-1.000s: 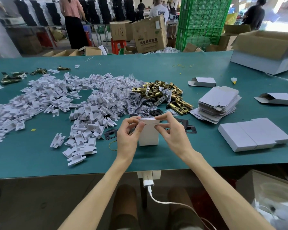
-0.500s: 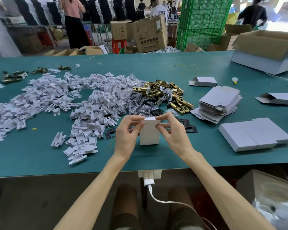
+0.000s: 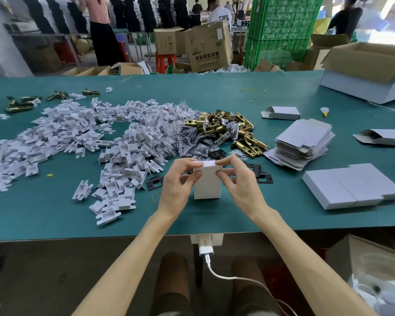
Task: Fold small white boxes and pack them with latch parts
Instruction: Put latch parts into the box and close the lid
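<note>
A small white box (image 3: pixel 207 185) stands upright on the green table (image 3: pixel 214 99), near the front edge. My left hand (image 3: pixel 178 184) pinches its top left corner and my right hand (image 3: pixel 240 180) pinches its top right corner, fingers over the top flap. Behind the box lies a pile of brass latch parts (image 3: pixel 228 131). Black strike plates (image 3: pixel 155 183) lie flat beside my hands. A stack of flat white box blanks (image 3: pixel 303 142) sits to the right.
A wide heap of white cardboard inserts (image 3: pixel 78 137) covers the table's left half. Closed white boxes (image 3: pixel 351 185) lie at the right; open folded boxes (image 3: pixel 281 112) lie farther back. A large carton (image 3: pixel 369 71) stands at the back right. People work beyond the table.
My fingers have pressed the top flap down, so the box top looks flatter. The box stays in the same place on the table.
</note>
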